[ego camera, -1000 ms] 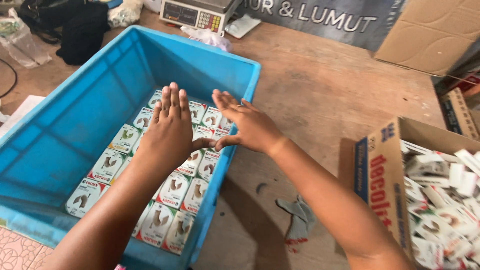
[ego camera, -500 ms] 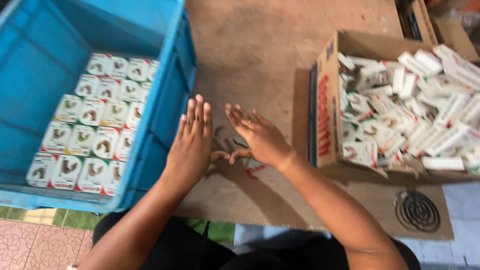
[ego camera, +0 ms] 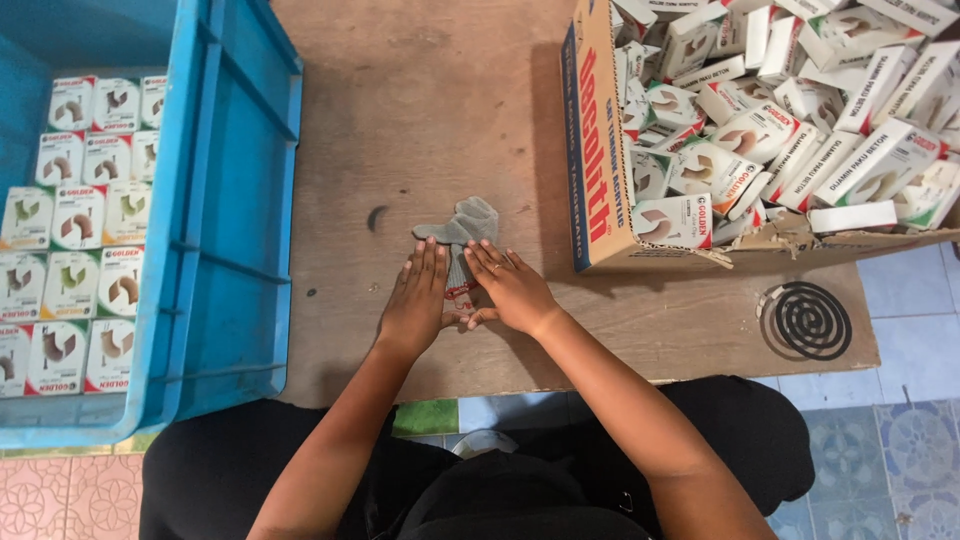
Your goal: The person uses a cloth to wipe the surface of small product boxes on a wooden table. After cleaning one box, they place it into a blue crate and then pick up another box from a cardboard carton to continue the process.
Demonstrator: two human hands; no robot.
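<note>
Head view: flat palms (ego camera: 418, 300) on limp grey glove (ego camera: 460, 228)

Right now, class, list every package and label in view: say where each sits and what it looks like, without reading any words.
Small boxes in crate: neat rows on the left in the blue crate; white with red bands and a curved brown or green shape.
Loose small boxes: jumbled in the carton, upper right; white and red.
Cardboard carton: right of the hands; brown, red lettering on blue-edged side.
</note>
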